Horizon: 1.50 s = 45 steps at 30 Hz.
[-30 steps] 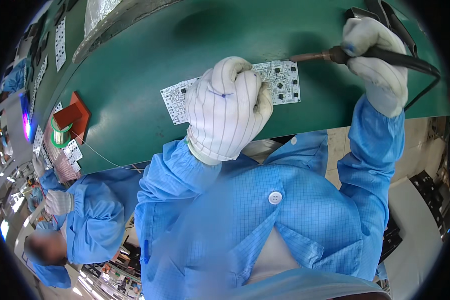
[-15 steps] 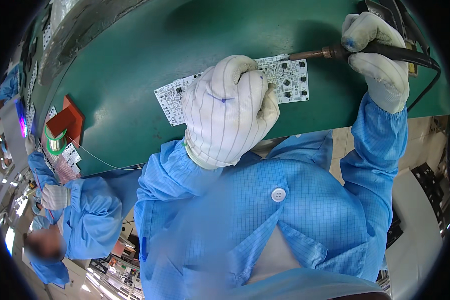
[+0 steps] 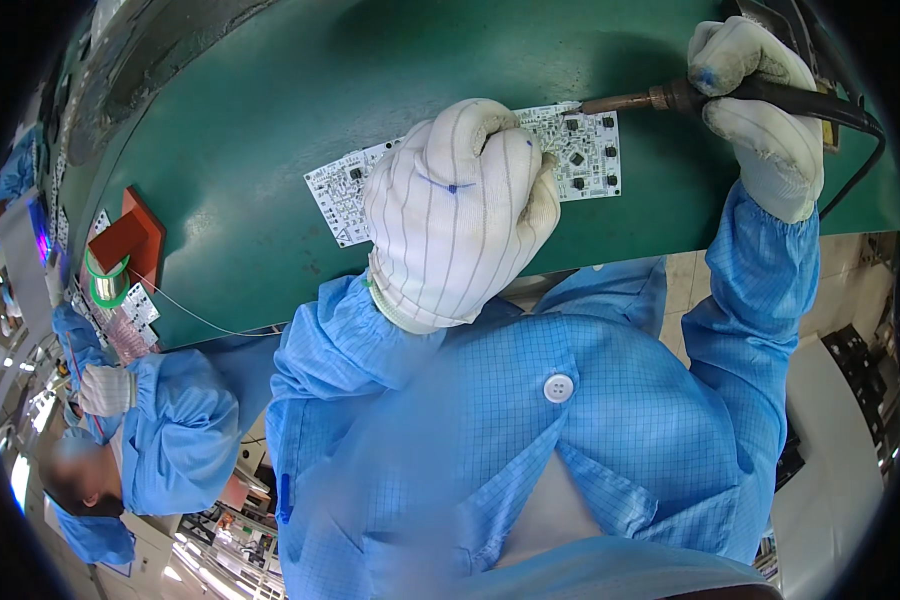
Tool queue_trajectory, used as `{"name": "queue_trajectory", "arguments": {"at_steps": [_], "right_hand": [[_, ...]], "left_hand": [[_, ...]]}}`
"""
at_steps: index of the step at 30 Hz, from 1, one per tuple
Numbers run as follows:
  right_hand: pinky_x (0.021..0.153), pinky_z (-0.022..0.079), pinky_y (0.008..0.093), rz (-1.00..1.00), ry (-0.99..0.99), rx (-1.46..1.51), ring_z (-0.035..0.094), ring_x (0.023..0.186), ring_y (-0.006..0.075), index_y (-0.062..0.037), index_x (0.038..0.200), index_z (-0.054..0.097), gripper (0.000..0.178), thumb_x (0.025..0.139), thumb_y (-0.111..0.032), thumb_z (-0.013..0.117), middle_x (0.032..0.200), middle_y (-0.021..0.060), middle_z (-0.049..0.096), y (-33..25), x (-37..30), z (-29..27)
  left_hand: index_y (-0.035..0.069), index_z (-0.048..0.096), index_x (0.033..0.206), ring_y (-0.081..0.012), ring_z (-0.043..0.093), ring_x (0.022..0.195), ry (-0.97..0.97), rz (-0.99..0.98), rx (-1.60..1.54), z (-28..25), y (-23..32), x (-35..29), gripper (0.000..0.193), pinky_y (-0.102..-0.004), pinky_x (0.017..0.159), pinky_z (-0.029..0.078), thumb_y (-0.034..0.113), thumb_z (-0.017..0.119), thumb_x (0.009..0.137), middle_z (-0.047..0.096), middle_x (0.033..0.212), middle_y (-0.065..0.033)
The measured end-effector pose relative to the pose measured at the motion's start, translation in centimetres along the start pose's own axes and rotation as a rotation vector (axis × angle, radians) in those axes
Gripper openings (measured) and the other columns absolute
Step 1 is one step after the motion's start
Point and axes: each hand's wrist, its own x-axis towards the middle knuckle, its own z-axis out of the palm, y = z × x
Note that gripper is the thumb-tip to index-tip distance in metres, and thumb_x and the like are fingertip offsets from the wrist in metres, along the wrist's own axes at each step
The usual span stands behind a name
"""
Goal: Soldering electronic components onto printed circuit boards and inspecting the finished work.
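Note:
A white circuit board (image 3: 597,150) with small black parts lies on the green bench top. My left hand (image 3: 460,195), in a striped white glove, rests over its middle with the fingers curled closed. What those fingers hold, if anything, is hidden, as is the covered stretch of board. In my gloved right hand (image 3: 760,105) is a soldering iron (image 3: 625,103), its handle gripped between thumb and fingers. The iron's tip touches or hovers just at the board's far edge; I cannot tell which. A thin wire runs from a green-rimmed solder spool (image 3: 108,285) toward my left sleeve.
Beside the spool at the left stand a reddish-brown block (image 3: 142,235) and more white boards (image 3: 142,308). A dark cable (image 3: 865,150) trails from the iron at the right. Another person in blue (image 3: 175,430) works at the far left, with a gloved hand (image 3: 107,390) raised.
The whole view has shifted slightly. Both hands keep nearly the same places over the board, and the iron stays at its far edge. The other person's head has turned.

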Motion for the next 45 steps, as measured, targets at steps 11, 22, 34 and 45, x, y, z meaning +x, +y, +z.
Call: {"name": "queue_trajectory", "arguments": {"at_steps": [11, 22, 34, 45], "right_hand": [[0.077, 0.055, 0.0258, 0.150, -0.023, 0.027, 0.068, 0.086, 0.0191, 0.0031, 0.103, 0.066, 0.027, 0.093, -0.016, 0.052, 0.098, 0.0117, 0.068, -0.7, -0.3, 0.1], [0.068, 0.047, 0.0250, 0.239, 0.391, 0.399, 0.060, 0.077, 0.0165, 0.0013, 0.091, 0.062, 0.016, 0.079, -0.009, 0.059, 0.089, 0.0092, 0.062, -0.5, -0.3, 2.0], [0.058, 0.037, 0.0231, -0.182, 0.580, 1.324, 0.050, 0.065, 0.0126, -0.0014, 0.079, 0.056, 0.017, 0.064, -0.004, 0.064, 0.074, 0.0056, 0.056, -0.7, 4.0, 5.5], [0.063, 0.037, 0.0248, -0.171, 0.531, 1.340, 0.048, 0.073, 0.0149, -0.0026, 0.088, 0.057, 0.019, 0.070, -0.008, 0.063, 0.081, 0.0062, 0.054, -2.9, 5.8, 3.9]], "left_hand": [[0.011, 0.061, 0.083, -0.0230, 0.060, 0.084, -0.020, 0.015, 0.004, -0.3, -0.2, 0.0, 0.022, -0.0334, 0.072, 0.048, 0.007, 0.070, 0.063, 0.062, 0.094, -0.0050], [0.010, 0.062, 0.089, -0.0195, 0.061, 0.079, 0.025, 0.068, -0.099, -1.5, -1.0, -0.5, 0.025, -0.0302, 0.064, 0.049, 0.009, 0.071, 0.065, 0.061, 0.096, -0.0036], [0.008, 0.064, 0.094, -0.0222, 0.065, 0.077, -0.178, 0.061, -0.137, -3.8, -2.2, -5.2, 0.028, -0.0307, 0.058, 0.053, 0.011, 0.077, 0.070, 0.060, 0.096, -0.0079], [0.009, 0.063, 0.087, -0.0219, 0.064, 0.074, -0.090, -0.020, -0.067, -4.6, -3.2, -7.4, 0.024, -0.0312, 0.057, 0.053, 0.010, 0.076, 0.067, 0.061, 0.092, -0.0076]]}}
